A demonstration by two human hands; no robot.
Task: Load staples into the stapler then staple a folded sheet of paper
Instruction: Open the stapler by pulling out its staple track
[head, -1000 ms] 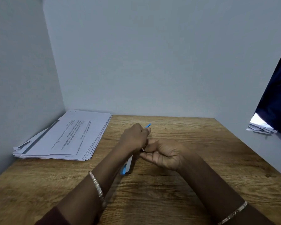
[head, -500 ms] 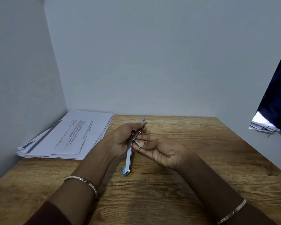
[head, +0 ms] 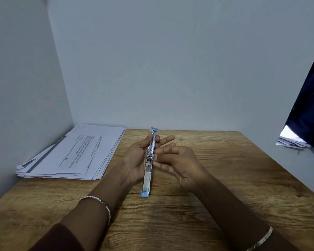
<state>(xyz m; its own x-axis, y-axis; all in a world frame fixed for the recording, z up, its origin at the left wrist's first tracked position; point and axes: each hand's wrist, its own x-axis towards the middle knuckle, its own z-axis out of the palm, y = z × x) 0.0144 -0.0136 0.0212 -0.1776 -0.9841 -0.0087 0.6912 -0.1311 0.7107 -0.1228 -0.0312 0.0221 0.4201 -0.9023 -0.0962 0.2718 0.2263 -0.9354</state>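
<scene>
One stapler (head: 149, 169) in left hand (head: 135, 158), papers (head: 74, 153) at table (head: 225, 169) edge

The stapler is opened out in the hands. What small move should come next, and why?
Probably press the staple strip down into the channel with the right hand. The stapler lies open in the left hand, and the right fingertips touch its middle. Staples are too small to see.

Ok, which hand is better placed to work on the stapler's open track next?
Right, probably. The left hand grips the opened stapler and steadies it, while the right hand has its fingertips at the metal track. Whether it holds staples is too small to tell.
</scene>
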